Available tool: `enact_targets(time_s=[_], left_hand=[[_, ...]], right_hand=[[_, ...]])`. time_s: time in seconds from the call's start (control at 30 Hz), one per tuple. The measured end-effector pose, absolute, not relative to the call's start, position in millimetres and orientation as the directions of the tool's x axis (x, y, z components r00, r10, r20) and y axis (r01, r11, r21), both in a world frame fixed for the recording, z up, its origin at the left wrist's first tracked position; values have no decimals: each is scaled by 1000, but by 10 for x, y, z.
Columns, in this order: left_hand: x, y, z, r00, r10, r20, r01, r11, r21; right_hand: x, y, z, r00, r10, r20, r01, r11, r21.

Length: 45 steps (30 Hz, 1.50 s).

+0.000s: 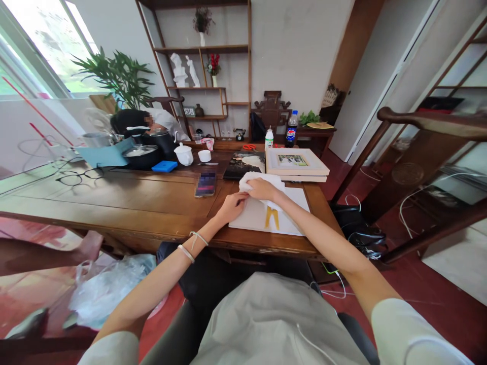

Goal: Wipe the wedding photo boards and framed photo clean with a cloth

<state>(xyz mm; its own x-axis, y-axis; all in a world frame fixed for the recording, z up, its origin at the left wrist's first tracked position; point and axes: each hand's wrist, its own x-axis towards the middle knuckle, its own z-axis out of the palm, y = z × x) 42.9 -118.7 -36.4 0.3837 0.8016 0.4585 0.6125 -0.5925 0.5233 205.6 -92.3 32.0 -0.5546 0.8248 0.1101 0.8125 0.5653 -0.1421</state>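
The right hand (262, 189) holds a bunched white cloth (255, 178) on a white board (254, 219); the left hand (233, 206) touches the cloth's left edge, grip unclear.

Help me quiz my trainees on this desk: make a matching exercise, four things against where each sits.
1 phone
2 white cloth
3 cola bottle
4 glasses

A upright, at the far back
B under the right hand
C far left on the table
D face up, left of the left hand

Pairs: 1-D, 2-B, 3-A, 4-C.
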Motion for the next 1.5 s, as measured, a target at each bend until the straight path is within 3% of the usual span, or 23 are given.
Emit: enact_targets(time_s=[0.4,0.7,0.83,1.17,1.33,1.5], left_hand=[[431,-1176,-405,374,789,488,561,-611,558],[410,-1151,-443,380,791,479,578,-608,545],[402,-1149,-447,383,792,476,578,-607,545],[409,-1164,-429,388,791,473,574,-609,547],[409,-1162,-435,386,789,479,572,-612,546],[407,-1148,-445,392,786,478,577,-615,538]], right_hand=[[3290,-1623,67,-372,913,169,913,393,-111],[3300,-2757,81,-573,796,196,782,602,-159],[3341,-2675,95,-570,792,217,780,605,-159],[3368,-1664,52,-474,855,210,876,482,16],[3119,-2154,8,-485,834,264,868,495,30],[3055,-2798,28,-544,808,226,826,563,-24]])
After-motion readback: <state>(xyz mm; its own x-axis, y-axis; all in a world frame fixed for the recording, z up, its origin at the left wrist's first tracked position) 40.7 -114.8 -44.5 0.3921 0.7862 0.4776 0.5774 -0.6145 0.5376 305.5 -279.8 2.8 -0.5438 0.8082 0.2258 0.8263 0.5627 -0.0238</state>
